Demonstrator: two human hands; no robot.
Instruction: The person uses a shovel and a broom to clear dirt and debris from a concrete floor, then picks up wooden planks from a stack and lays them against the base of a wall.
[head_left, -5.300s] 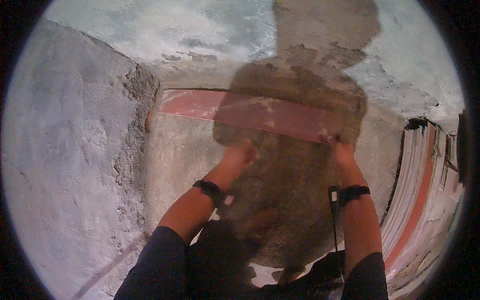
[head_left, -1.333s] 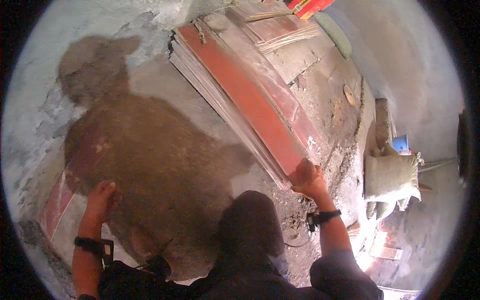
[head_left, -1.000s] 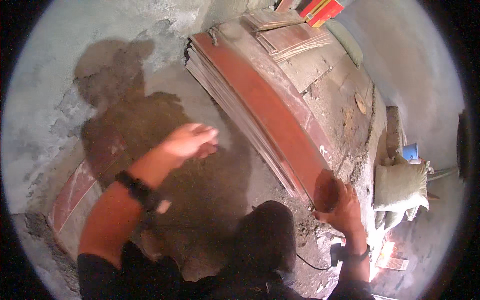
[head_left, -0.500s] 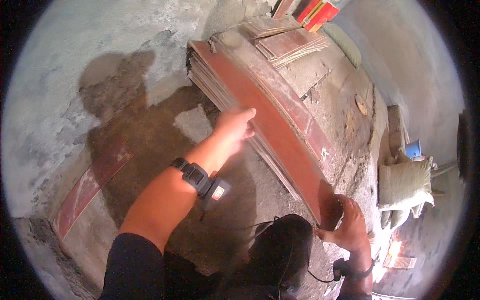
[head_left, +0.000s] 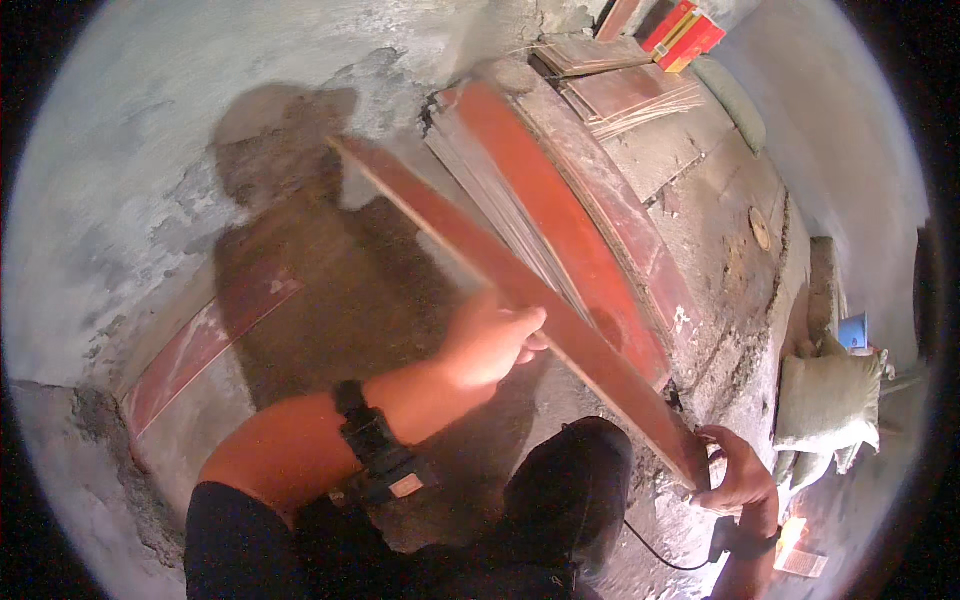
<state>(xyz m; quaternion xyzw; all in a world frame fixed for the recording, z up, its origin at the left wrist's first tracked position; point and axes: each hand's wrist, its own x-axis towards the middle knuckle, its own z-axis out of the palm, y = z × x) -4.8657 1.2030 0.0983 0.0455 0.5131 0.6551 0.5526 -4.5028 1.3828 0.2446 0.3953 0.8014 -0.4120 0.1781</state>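
Observation:
A long reddish-brown floorboard (head_left: 590, 350) slants across the middle, held off the stack. My left hand (head_left: 495, 340) grips its near edge around mid-length, thumb on top and fingers curled against the edge. At the board's lower right end, my right hand (head_left: 742, 475) is closed around the tip. Right behind it lies a stack of similar boards (head_left: 545, 200), its top one bright red-orange and its pale edges showing on the left side. Another dusty reddish board (head_left: 635, 225) rests alongside the stack, on its right.
One more board (head_left: 200, 350) lies at the left by the peeling wall (head_left: 130, 200). Further back are smaller boards (head_left: 630, 95) in piles and a red box (head_left: 685, 38). A pale sack (head_left: 825, 400) and a blue cup (head_left: 853, 331) stand at the right.
The top board has come off the stack and moved toward me and left, uncovering a brighter one. Both hands moved with it; the view has shifted slightly.

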